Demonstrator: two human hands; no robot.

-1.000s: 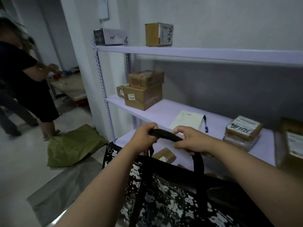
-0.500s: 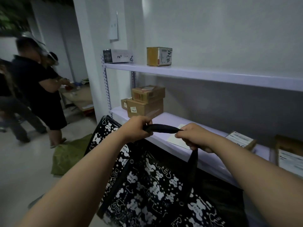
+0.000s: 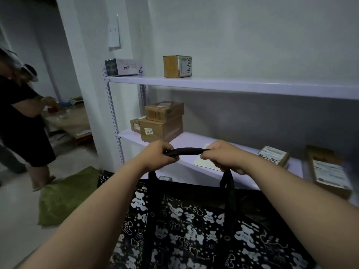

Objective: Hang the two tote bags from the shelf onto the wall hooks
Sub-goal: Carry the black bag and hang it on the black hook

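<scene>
Both fists closed on the tote bag handle (image 3: pixel 183 151): left hand (image 3: pixel 159 156) and right hand (image 3: pixel 223 158) stretch it level, parallel to the middle shelf (image 3: pixel 194 140) edge. Bear-print tote bag (image 3: pixel 194 230) hangs straight below, in front of that shelf. No wall hooks visible.

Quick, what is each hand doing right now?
Left hand: closed on the tote bag's black handle.
Right hand: closed on the same handle, bag hanging below.
</scene>
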